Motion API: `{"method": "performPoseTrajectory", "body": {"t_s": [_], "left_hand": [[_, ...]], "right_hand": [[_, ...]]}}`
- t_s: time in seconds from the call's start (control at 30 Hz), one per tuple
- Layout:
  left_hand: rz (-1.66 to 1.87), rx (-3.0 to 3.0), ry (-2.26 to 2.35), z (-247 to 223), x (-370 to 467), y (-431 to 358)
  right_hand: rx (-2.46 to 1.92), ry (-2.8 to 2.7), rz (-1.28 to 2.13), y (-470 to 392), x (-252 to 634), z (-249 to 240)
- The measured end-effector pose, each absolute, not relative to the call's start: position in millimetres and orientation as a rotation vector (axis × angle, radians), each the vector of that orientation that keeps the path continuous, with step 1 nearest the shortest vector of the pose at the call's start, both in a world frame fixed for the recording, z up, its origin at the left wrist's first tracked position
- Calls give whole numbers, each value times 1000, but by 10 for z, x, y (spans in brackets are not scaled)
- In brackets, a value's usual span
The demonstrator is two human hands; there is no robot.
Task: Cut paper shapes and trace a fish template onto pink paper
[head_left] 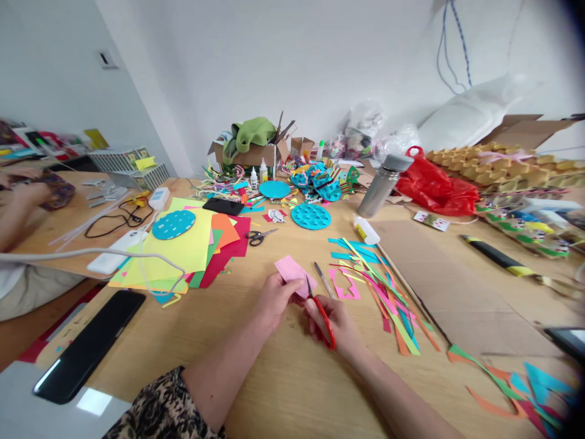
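Note:
My left hand (274, 300) pinches a small pink piece of paper (290, 272) above the wooden table (274, 378). My right hand (335, 324) grips red-handled scissors (322, 316), whose blades meet the right edge of the pink paper. A loose metal blade-like tool (323, 279) lies just beyond the scissors. Pink offcuts (345, 286) and a heap of coloured paper strips (384, 292) lie to the right of my hands.
A stack of coloured sheets (192, 250) with a teal disc (173, 224) lies left, black scissors (259, 236) beyond. A black phone (89, 344) sits near left, cardboard (452, 286) right, a steel bottle (382, 184) and craft clutter behind. Another person's arm (18, 207) rests far left.

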State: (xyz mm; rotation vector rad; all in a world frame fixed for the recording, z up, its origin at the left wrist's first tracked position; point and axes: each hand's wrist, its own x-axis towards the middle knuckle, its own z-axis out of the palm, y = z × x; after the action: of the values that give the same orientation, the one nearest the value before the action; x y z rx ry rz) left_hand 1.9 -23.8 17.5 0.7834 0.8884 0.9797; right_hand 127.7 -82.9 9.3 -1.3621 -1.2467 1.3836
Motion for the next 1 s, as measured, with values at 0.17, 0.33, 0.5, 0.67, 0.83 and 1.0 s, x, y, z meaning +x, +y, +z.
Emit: {"method": "performPoseTrajectory", "body": {"t_s": [0.17, 0.33, 0.5, 0.67, 0.83, 1.0], "left_hand": [[982, 798, 883, 182, 17, -237], [988, 801, 880, 189, 19, -245], [978, 813, 873, 189, 15, -247], [971, 824, 888, 184, 14, -244], [961, 831, 901, 188, 15, -243], [961, 828, 898, 208, 18, -248]], "right_hand": [[-1377, -1241, 1381, -825, 1279, 115], [-1385, -1243, 1367, -822, 1279, 119], [-1384, -1249, 1366, -821, 1284, 107], [-1376, -1251, 1374, -819, 1285, 110], [-1366, -1272, 1365, -822, 1289, 133], [-1382, -1269, 1360, -818, 1295, 125]]}}
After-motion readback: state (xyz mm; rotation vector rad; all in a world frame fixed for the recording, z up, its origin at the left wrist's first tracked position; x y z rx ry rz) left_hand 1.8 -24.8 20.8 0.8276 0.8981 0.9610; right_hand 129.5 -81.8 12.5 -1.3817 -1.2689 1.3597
